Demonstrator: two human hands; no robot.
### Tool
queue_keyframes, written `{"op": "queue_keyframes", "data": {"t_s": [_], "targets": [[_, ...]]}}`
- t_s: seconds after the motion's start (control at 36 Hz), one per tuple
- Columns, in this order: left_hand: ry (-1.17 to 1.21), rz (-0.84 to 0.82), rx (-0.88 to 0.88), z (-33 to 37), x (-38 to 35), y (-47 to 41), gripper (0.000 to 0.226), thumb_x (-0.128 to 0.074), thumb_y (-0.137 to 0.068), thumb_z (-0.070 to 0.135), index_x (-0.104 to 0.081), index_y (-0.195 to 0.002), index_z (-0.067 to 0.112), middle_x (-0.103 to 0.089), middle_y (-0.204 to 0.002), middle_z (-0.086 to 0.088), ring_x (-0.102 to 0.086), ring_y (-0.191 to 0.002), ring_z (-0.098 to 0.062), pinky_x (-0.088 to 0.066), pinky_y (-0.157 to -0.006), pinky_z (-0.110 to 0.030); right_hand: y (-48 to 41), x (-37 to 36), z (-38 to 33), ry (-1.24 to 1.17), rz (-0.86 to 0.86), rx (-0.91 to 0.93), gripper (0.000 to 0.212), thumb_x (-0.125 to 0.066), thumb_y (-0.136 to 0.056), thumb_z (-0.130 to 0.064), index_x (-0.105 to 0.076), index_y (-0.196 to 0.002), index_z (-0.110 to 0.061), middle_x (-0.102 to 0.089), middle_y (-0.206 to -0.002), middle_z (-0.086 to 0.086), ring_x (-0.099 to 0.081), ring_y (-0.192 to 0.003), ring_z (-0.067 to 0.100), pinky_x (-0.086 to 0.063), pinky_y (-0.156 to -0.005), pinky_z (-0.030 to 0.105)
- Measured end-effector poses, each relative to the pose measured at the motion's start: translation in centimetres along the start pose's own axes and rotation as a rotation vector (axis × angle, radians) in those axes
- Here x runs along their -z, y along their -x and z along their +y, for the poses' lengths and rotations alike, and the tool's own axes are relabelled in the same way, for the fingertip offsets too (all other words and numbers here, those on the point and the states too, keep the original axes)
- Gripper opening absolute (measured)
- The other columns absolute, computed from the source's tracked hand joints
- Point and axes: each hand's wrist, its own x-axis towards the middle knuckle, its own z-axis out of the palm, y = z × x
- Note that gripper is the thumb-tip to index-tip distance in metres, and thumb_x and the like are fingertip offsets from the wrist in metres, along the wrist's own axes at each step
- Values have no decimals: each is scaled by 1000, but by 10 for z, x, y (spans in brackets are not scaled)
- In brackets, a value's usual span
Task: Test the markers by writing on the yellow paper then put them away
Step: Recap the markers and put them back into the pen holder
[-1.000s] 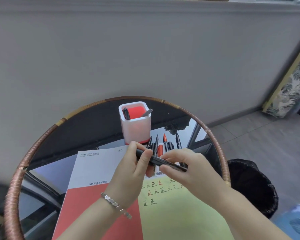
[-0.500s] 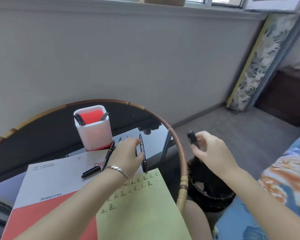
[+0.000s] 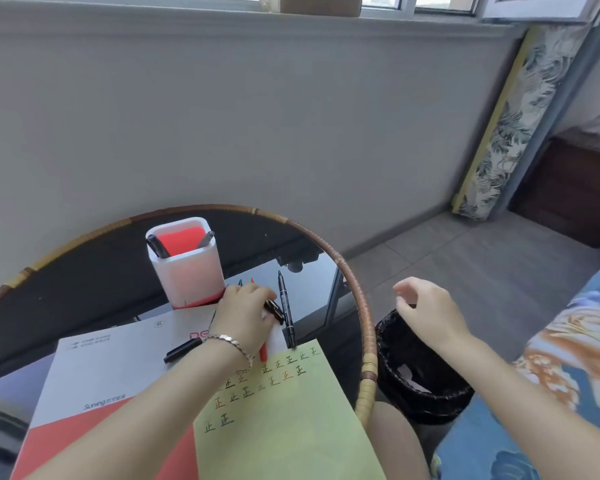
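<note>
Tabletop (image 3: 84, 289) bears yellow paper (image 3: 291, 427) (black and orange characters) near a black marker (image 3: 274, 310).

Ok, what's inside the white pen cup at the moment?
Two markers lean in the pen cup: a black marker at its left, a grey-capped marker at its right, against a red lining. Their lower ends are hidden by the wall.

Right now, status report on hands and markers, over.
Left hand pinches black marker. Right hand open, empty, above bin. Yellow paper partly under left forearm.
</note>
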Motion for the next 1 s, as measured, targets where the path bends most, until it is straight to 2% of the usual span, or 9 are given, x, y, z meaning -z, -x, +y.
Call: {"op": "queue_keyframes", "data": {"t_s": [0.11, 0.25, 0.47, 0.53, 0.64, 0.69, 0.86, 0.92, 1.0], "targets": [[1, 65, -73, -1, 0, 4, 28, -47, -93, 20, -60, -117, 28, -56, -116, 4, -38, -109, -21, -30, -89, -26, 13, -2, -48, -47, -14, 179, 17, -54, -86, -14, -65, -98, -18, -66, -95, -3, -59, -87, 15, -49, -77, 30], [-89, 12, -210, -3, 2, 11, 27, -49, -93, 30, -59, -117, 28, -52, -120, 5, -38, -111, -21, -29, -89, -25, 24, -14, -98, -73, -80, 327, 18, -52, -88, -17, -66, -101, -20, -62, -87, -11, -59, -83, 9, -49, -75, 24], [-151, 51, -296, -9, 3, 15, 25, -42, -96, 32, -59, -109, 18, -60, -110, 5, -41, -108, -18, -26, -81, -24, 23, -30, -120, -45, -109, 339, 20, -50, -89, -18, -63, -105, -19, -55, -88, -13, -53, -83, 8, -46, -75, 24], [-19, 82, -242, -9, 5, 18, 25, -45, -95, 34, -61, -104, 17, -61, -103, 5, -44, -101, -16, -33, -83, -24, 19, -33, -116, -3, -84, 298, 21, -50, -89, -19, -61, -107, -19, -56, -97, -7, -50, -83, 8, -46, -73, 26], [512, 244, 5, -5, 15, 30, 14, -56, -91, 23, -63, -97, 13, -61, -85, 5, -54, -83, -11, -45, -74, -21, 10, -36, -103, 129, -72, 135, 30, -49, -89, -25, -52, -118, -19, -48, -112, 3, -50, -87, 19, -46, -71, 31], [751, 249, 134, -1, 23, 35, 14, -56, -90, 21, -62, -101, 14, -62, -86, 6, -58, -81, -11, -46, -70, -15, 8, -38, -97, 184, -99, 69, 34, -48, -90, -26, -49, -122, -17, -46, -115, 7, -52, -93, 25, -45, -74, 33], [1129, 205, 341, 2, 40, 42, 24, -54, -92, 16, -58, -115, 15, -64, -83, 8, -60, -76, -3, -44, -51, -2, 8, -47, -89, 237, -124, 24, 28, -43, -92, -15, -48, -119, -13, -48, -110, 13, -51, -99, 32, -42, -78, 36], [1252, 172, 392, 2, 43, 46, 26, -54, -92, 13, -56, -118, 15, -67, -82, 4, -63, -75, -5, -49, -55, -8, 8, -48, -89, 221, -105, 14, 27, -41, -91, -9, -48, -117, -11, -50, -107, 14, -52, -95, 34, -43, -79, 38], [1398, 160, 445, 1, 47, 53, 31, -55, -91, 8, -54, -121, 17, -70, -82, -1, -68, -81, -13, -54, -73, -25, 9, -45, -92, 115, -114, 6, 28, -44, -89, -8, -48, -117, -13, -52, -106, 12, -54, -92, 31, -46, -80, 39]]}}
